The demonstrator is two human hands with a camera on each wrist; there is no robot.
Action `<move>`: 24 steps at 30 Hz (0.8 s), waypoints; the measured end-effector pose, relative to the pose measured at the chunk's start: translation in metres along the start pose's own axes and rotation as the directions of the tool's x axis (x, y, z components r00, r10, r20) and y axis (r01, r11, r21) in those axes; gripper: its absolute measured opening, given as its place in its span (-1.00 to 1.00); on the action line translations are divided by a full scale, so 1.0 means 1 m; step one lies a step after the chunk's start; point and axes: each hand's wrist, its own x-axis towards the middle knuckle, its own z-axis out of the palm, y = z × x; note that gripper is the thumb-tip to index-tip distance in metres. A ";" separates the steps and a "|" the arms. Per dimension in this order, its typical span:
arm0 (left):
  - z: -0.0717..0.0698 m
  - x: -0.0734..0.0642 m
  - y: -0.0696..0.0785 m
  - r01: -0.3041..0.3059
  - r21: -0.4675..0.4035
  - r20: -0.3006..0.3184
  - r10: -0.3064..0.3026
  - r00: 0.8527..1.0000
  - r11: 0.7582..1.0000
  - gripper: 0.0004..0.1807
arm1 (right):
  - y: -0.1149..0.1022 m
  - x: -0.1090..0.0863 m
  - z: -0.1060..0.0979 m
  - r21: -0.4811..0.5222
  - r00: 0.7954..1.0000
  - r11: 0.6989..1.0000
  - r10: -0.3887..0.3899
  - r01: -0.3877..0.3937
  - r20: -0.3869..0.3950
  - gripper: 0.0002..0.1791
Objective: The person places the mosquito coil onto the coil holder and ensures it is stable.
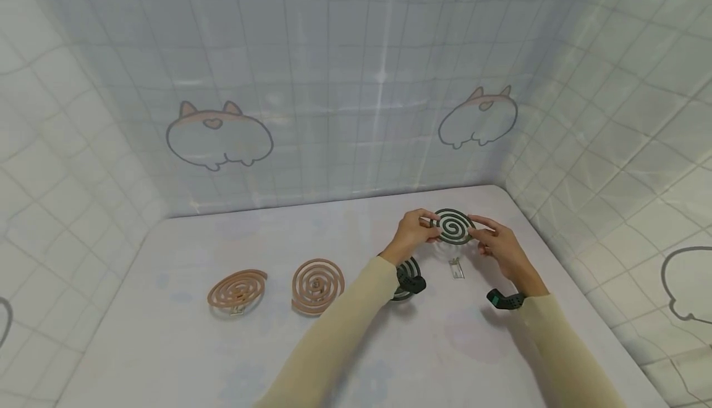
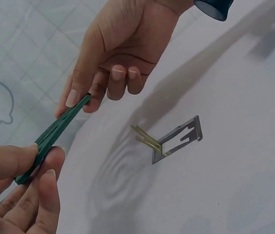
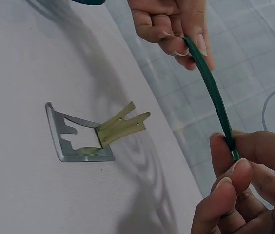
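A dark green mosquito coil is held up off the table between both hands. My left hand pinches its left edge between thumb and fingers. At the opposite edge, the thumb and fingers of my right hand pinch it too. Seen edge-on in the right wrist view, the coil looks like a thin, slightly bowed strip. Below it on the table lies a small metal coil stand, its forked prongs bent upward. The coil's spiral shadow falls beside the stand.
Another green coil is partly hidden behind the left wrist and its black wrist camera. Farther left are two brown coils, one nearer the middle and a tilted one on a metal stand. Tiled-pattern sheets surround the table.
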 end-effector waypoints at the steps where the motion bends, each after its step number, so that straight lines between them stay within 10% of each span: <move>1: 0.000 -0.001 0.000 -0.003 0.009 0.000 0.003 1.000 1.000 -0.71 | 0.000 -0.001 0.000 0.004 1.000 1.000 -0.002 0.002 0.003 -0.32; 24: -0.001 -0.024 0.004 -0.007 0.139 0.025 0.003 1.000 0.990 -0.71 | -0.001 -0.019 0.008 -0.028 1.000 1.000 -0.009 0.009 -0.004 -0.32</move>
